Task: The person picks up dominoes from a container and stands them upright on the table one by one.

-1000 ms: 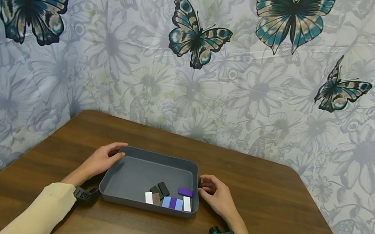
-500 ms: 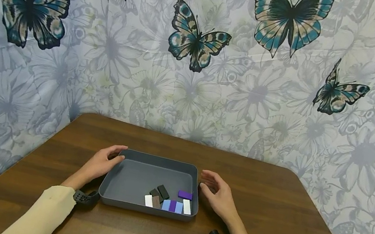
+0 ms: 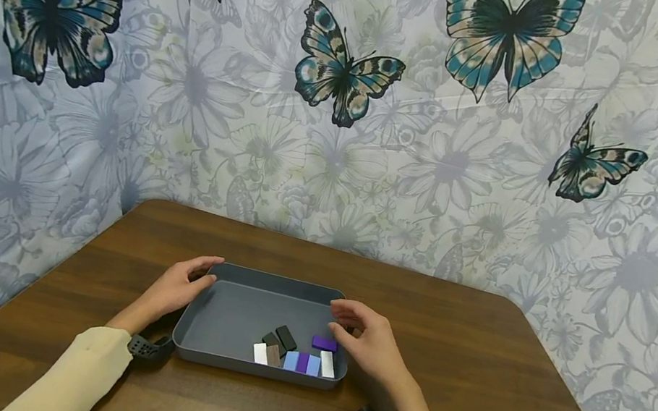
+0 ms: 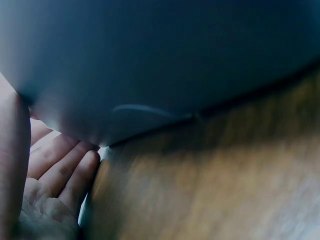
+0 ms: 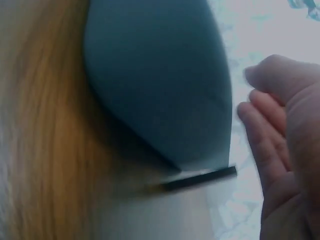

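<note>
A shallow grey tray (image 3: 247, 367) lies on the wooden table. Small flat rectangular blocks sit at its near right: white (image 3: 260, 353), brown (image 3: 273, 355), dark (image 3: 287, 337), light blue (image 3: 291, 360) and purple (image 3: 324, 343). My left hand (image 3: 177, 289) rests at the tray's far left corner, fingers extended and thumb by the rim. Above the right rim hovers my right hand (image 3: 370, 339), fingers loosely bent; in the right wrist view thumb and fingers stand apart with nothing visible between them. A dark narrow bar (image 5: 202, 179) shows beside the tray's end there.
The brown table (image 3: 470, 377) extends on all sides of the tray. Behind it hangs a floral cloth (image 3: 334, 177) with butterflies. A black band sits on each wrist, the left (image 3: 150, 348) close to the tray's side.
My right hand first drew slightly away from the tray's right side, then shifted left over its rim. The left hand stays at the tray's corner. The blocks inside have not moved.
</note>
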A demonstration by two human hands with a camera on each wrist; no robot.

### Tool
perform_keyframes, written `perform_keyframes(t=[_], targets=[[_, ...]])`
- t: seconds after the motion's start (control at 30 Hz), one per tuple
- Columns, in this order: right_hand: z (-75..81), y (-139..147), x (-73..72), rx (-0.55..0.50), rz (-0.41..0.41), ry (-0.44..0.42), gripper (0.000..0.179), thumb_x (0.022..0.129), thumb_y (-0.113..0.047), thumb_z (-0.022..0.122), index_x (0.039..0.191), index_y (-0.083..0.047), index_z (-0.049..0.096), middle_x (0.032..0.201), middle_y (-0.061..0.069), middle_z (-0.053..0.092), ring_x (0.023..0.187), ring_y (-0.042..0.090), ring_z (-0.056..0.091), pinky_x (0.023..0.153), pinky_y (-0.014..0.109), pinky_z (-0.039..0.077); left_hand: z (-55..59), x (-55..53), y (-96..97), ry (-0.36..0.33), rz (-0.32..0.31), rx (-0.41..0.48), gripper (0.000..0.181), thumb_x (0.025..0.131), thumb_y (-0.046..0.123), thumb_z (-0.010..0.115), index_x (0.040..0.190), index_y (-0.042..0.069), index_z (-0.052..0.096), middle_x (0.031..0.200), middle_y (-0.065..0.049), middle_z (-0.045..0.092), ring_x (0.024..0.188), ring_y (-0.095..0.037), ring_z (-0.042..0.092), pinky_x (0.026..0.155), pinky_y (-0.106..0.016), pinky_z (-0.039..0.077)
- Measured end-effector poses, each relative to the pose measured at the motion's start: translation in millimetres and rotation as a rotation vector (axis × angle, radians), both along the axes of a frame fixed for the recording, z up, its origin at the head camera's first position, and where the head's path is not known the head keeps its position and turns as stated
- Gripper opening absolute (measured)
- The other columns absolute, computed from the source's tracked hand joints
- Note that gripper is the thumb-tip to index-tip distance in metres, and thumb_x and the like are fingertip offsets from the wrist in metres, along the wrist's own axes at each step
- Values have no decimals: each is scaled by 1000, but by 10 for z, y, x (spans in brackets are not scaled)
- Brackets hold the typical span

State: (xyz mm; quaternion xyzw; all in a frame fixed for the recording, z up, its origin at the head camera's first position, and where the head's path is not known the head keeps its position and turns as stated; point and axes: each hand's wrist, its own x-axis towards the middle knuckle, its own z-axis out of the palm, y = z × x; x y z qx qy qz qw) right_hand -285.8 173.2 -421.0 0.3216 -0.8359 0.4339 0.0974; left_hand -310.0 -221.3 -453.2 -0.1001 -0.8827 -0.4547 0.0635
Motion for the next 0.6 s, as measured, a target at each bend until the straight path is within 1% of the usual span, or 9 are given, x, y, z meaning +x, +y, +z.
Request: perform_keyframes(t=[0.13, 0.3, 0.5, 0.6], targets=[[14, -68, 35, 76, 36, -2, 34, 94, -8, 76, 126, -1, 68, 123, 18, 72, 104, 24, 74, 91, 41, 59, -12, 4, -10, 2, -6, -2, 48, 107, 19, 57, 153, 6, 50, 154, -25, 49, 140, -46, 47, 106, -60, 45], [11, -167, 81, 147, 43, -18, 33, 95, -10, 75, 126, -1, 69, 123, 14, 73, 104, 23, 74, 90, 38, 59, -13, -1, -13, -2, -5, -7, 48, 107, 19, 56, 153, 6, 49, 154, -25, 48, 140, -46, 47, 107, -61, 44], [35, -340, 152, 191, 65, -49, 31, 96, -14, 75, 125, -3, 70, 120, 9, 74, 104, 19, 74, 90, 31, 58, 11, -1, -6, -8, 2, -7, 48, 107, 19, 56, 152, 7, 50, 155, -25, 48, 141, -46, 46, 108, -62, 42], [52, -423, 190, 206, 78, -58, 31, 95, -16, 76, 124, -4, 71, 119, 9, 75, 103, 18, 74, 90, 30, 58, 15, 4, -5, -8, 1, -8, 47, 107, 19, 56, 152, 7, 50, 154, -25, 48, 141, -46, 46, 108, -62, 42]])
